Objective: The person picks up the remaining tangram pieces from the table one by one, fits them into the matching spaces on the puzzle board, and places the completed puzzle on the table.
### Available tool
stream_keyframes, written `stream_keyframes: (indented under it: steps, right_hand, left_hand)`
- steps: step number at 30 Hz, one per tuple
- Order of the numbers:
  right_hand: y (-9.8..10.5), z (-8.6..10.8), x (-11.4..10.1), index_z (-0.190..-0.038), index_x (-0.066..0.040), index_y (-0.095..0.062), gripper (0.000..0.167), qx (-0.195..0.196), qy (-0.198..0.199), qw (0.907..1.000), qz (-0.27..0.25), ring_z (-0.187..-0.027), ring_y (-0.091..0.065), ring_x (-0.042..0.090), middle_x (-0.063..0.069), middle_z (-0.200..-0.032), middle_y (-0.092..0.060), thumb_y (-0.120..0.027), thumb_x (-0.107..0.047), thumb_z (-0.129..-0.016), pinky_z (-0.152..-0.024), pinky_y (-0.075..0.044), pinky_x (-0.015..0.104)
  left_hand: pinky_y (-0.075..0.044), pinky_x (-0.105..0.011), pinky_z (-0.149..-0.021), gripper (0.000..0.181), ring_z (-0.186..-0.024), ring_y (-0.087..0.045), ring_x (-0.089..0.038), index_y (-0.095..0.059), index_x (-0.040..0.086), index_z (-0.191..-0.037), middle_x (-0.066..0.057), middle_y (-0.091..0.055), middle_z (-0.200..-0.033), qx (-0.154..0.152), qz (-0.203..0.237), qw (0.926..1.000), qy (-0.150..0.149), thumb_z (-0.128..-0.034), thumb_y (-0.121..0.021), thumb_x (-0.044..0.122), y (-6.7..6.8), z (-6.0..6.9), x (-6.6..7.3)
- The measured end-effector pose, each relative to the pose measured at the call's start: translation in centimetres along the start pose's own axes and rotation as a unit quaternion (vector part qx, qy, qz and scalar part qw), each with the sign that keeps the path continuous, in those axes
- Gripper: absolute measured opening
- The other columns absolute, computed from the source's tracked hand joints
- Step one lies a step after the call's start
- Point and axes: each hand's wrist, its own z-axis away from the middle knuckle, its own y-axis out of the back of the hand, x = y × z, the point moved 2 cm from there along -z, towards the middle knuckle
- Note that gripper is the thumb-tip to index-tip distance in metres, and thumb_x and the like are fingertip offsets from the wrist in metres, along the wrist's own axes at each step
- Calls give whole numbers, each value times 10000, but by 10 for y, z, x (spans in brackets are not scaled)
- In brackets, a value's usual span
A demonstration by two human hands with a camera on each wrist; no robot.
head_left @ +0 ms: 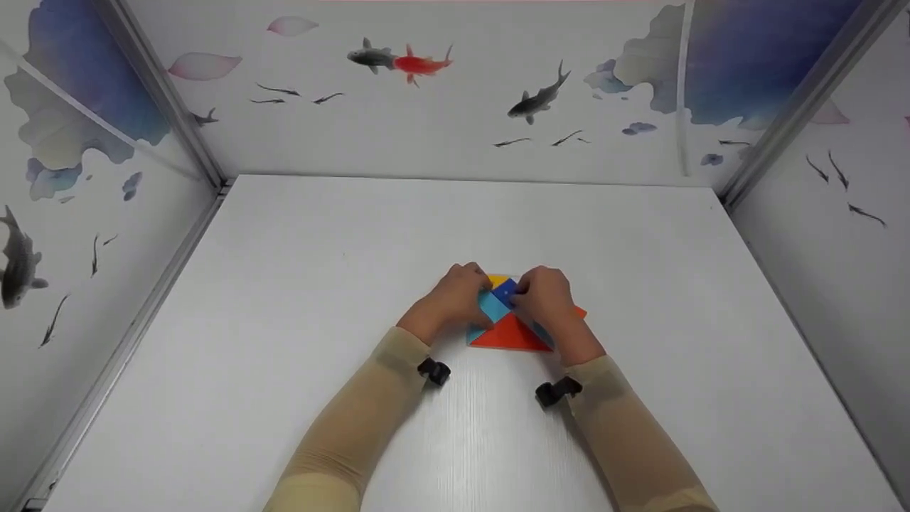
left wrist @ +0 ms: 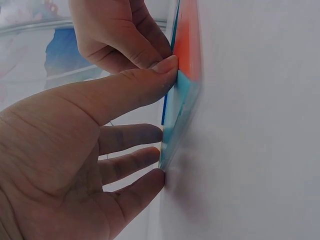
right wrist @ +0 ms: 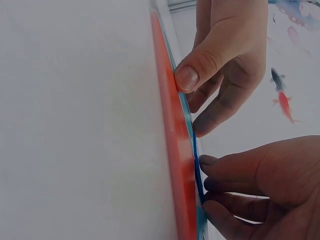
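A flat tangram puzzle of coloured tiles lies on the table, with a large red-orange triangle (head_left: 512, 333) at its near side. A light blue tile (head_left: 492, 306) and a bit of a yellow tile (head_left: 498, 280) show between the hands. My left hand (head_left: 455, 299) spans the puzzle's left side, its thumb and fairly straight fingers touching the tiles. With bent fingertips my right hand (head_left: 551, 299) pinches a dark blue square tile (head_left: 505, 290), which sits slightly raised over the others in the right wrist view. The right hand covers much of the puzzle's right part.
The white table (head_left: 284, 320) spreads around the puzzle. Printed panels with fish form a back wall (head_left: 455, 128) and two side walls. A small black wrist camera (head_left: 435, 371) is on the left sleeve, another wrist camera (head_left: 558, 391) on the right.
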Motion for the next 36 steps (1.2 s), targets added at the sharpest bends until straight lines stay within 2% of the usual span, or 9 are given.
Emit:
stream_keyframes:
  steps: [7, 16, 20, 27, 31, 36]
  right_hand:
    - [0, 1, 0, -1152, -8, -802, 290, -193, -286, 9994, -87, -1029, -683, 313, 145, -1090, -770, -760, -244, -990, -955, -624, 447]
    - [1, 1, 0, -1132, -11, -805, 287, -233, -296, 9992, -119, -968, -651, 294, 133, -1044, -757, -759, -254, -987, -904, -625, 414]
    - [1, 1, 0, -1152, -16, -794, 289, -269, -346, 9988, -216, -983, -652, 300, 135, -1064, -746, -761, -250, -986, -920, -626, 424]
    - [0, 1, 3, -1204, -3, -771, 339, -271, -194, 9989, -344, -1041, -666, 315, 154, -1126, -744, -774, -252, -974, -970, -622, 451]
    - [0, 0, 2, -1256, -12, -744, 375, -377, -234, 9984, -349, -1079, -653, 319, 153, -1167, -724, -795, -237, -961, -1013, -608, 462]
    - [1, 0, -1, -1242, -14, -750, 360, -380, -190, 9987, -289, -1065, -648, 318, 153, -1160, -727, -803, -226, -956, -1021, -603, 465]
  left_hand:
    - [-529, -383, -1112, 603, -1337, -486, -271, -713, 121, -1376, -48, -561, -1501, -109, -17, 9999, -86, -839, -903, 319, 0, 0, 1]
    - [-528, -384, -1124, 615, -1360, -470, -278, -690, 188, -1437, -54, -540, -1533, -186, -174, 9995, -173, -873, -886, 338, -1, 0, 1]
    - [-530, -393, -1123, 615, -1373, -463, -285, -690, 198, -1437, -60, -526, -1545, -207, -172, 9995, -138, -871, -888, 336, -1, 1, 2]
    - [-516, -395, -1133, 615, -1368, -472, -299, -688, 210, -1441, -75, -527, -1531, -224, -293, 9991, -227, -867, -874, 330, 2, 2, 4]
    - [-519, -388, -1136, 608, -1374, -466, -287, -690, 216, -1438, -61, -524, -1535, -227, -316, 9991, -163, -872, -873, 340, 2, 1, 4]
    - [-526, -393, -1131, 618, -1386, -461, -288, -679, 219, -1449, -57, -515, -1548, -232, -334, 9991, -80, -877, -871, 350, 2, 1, 4]
